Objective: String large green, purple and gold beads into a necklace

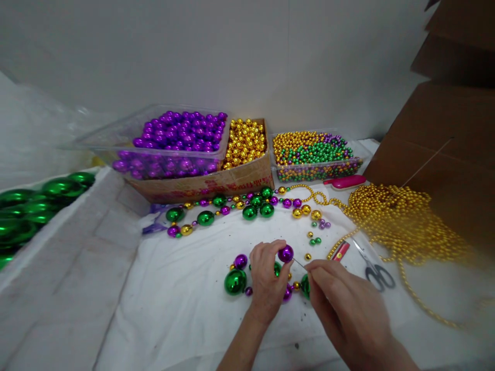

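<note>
Between thumb and fingers, my left hand (268, 275) pinches a shiny purple bead (285, 253) above the white cloth. My right hand (344, 304) is closed on a thin needle (299, 264), whose tip meets the right side of that bead. Whether the tip is inside the bead I cannot tell. Under and around both hands lies a short string of mixed beads, with a large green bead (235, 282) and another purple bead (240, 262) at its left end. Part of this string is hidden by my hands.
Behind are a clear tub of purple beads (181, 131), a cardboard box (201, 188) with gold beads and a tub of small mixed beads (315, 149). A finished-looking strand (205, 218), gold bead chain (402, 216), scissors (377, 273) and a red cutter (341, 251) lie around.
</note>
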Demonstrator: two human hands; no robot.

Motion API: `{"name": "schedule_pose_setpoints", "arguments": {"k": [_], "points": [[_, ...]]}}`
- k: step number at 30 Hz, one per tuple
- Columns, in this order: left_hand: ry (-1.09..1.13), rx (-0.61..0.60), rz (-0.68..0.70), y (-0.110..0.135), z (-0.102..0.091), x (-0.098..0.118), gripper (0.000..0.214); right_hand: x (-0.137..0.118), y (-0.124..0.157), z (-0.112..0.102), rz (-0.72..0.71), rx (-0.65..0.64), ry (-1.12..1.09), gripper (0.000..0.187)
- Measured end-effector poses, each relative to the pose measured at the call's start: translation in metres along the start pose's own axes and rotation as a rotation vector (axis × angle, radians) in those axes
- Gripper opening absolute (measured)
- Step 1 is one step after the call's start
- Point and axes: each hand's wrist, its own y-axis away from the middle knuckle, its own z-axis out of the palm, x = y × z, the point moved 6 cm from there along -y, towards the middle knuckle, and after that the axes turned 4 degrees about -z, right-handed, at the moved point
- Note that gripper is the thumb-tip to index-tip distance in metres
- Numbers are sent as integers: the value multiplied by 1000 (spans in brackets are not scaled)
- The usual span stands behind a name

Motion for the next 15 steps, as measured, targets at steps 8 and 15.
{"name": "schedule_pose_setpoints", "arguments": {"k": [8,15], "points": [[111,-47,-86,1,4,-8,30,4,-3,1,65,30,-37,14],[490,-86,-328,4,7,-17,33,9,-6,-7,193,156,-126,21]]}}
